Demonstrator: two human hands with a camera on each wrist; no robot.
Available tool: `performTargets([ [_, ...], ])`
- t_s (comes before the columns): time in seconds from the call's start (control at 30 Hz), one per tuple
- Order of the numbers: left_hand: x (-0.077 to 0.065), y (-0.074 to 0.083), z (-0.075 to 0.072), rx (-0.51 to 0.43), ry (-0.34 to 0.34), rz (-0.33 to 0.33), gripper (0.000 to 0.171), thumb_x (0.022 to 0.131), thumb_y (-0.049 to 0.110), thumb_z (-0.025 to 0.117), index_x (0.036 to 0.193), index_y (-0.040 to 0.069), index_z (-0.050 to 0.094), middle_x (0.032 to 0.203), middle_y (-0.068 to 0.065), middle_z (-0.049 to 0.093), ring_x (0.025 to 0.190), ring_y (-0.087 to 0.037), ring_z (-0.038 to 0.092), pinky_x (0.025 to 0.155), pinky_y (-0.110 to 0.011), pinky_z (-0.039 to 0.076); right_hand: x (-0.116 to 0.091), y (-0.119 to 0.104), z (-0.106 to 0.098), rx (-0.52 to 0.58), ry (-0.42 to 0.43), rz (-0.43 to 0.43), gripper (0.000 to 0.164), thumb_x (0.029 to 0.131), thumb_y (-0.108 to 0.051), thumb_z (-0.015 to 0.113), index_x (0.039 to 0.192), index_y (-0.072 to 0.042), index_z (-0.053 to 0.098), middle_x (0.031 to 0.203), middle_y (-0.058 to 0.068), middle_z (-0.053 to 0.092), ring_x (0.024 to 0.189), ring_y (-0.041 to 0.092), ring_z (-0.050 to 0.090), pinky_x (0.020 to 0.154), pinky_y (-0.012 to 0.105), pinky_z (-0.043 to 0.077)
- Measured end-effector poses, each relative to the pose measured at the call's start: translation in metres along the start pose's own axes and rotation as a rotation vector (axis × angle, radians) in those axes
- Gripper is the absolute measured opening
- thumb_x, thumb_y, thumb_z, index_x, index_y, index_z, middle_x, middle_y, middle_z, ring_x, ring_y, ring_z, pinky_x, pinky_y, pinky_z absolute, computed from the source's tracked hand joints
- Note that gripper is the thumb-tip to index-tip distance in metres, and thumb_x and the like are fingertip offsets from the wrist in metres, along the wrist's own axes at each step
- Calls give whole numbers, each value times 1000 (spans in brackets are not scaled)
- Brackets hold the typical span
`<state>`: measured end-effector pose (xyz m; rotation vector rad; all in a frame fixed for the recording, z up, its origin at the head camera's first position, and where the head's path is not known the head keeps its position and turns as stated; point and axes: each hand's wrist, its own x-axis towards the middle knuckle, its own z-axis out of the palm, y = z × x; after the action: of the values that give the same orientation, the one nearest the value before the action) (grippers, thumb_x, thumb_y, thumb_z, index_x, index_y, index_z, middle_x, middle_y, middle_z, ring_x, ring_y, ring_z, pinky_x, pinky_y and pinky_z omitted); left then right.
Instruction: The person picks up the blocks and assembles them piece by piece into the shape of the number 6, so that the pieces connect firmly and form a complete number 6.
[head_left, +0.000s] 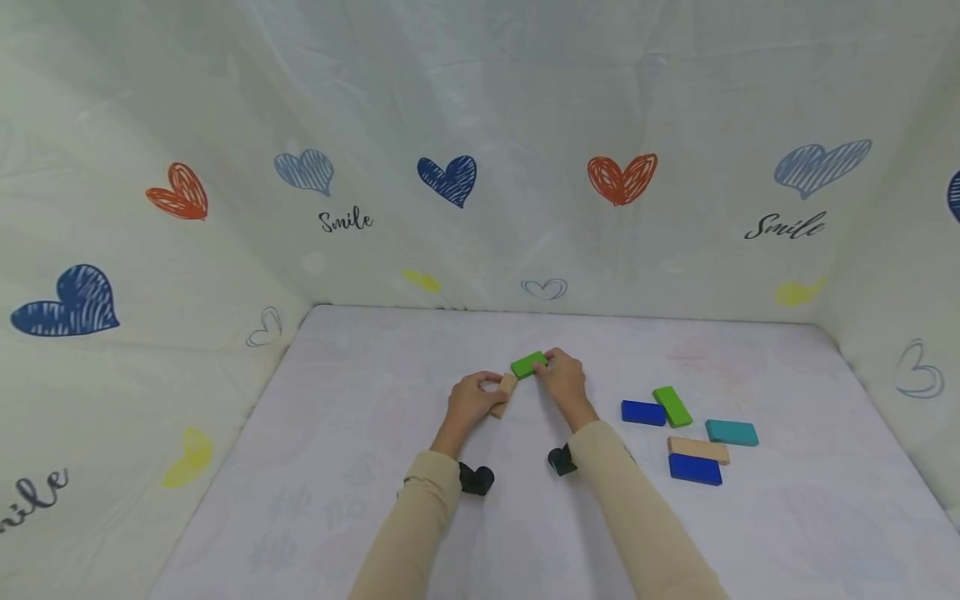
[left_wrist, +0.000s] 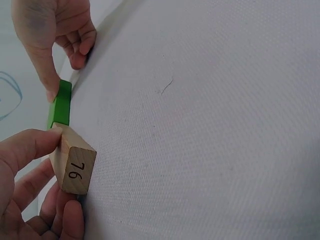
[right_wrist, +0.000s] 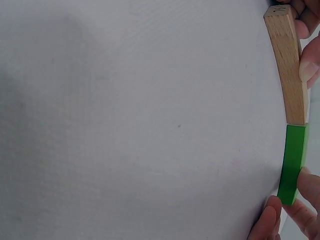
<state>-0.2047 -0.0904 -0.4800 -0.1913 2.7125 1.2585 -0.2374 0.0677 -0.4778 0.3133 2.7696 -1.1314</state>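
Note:
My left hand (head_left: 469, 402) pinches a plain wooden block (left_wrist: 79, 170) between thumb and fingers; its near end carries the number 76. The far end of this block meets one end of a green block (head_left: 528, 365), and the two lie at an angle to each other on the table. At the other end of the green block, my right hand (head_left: 567, 385) holds it with thumb and fingertips. In the right wrist view, the wooden block (right_wrist: 287, 65) and the green block (right_wrist: 293, 162) touch end to end.
To the right lie a blue block (head_left: 642, 413), a second green block (head_left: 672, 407), a teal block (head_left: 732, 432), another wooden block (head_left: 705, 449) and a second blue block (head_left: 695, 470). A white table (head_left: 360, 517) stands before a heart-printed curtain (head_left: 525, 100).

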Motion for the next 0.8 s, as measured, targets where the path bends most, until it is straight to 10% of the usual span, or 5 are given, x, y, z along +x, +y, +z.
performTargets([
  [0.8,-1,2,-2,13,-15,-10,32,77,23,71,107,12,69,70,-2,54,61,-12,44,53,-22,32,2,2,3,-31,-12,-24,39,92,-28,57,120,-2,55,117,22,59,107,36,54,84,45,47],
])
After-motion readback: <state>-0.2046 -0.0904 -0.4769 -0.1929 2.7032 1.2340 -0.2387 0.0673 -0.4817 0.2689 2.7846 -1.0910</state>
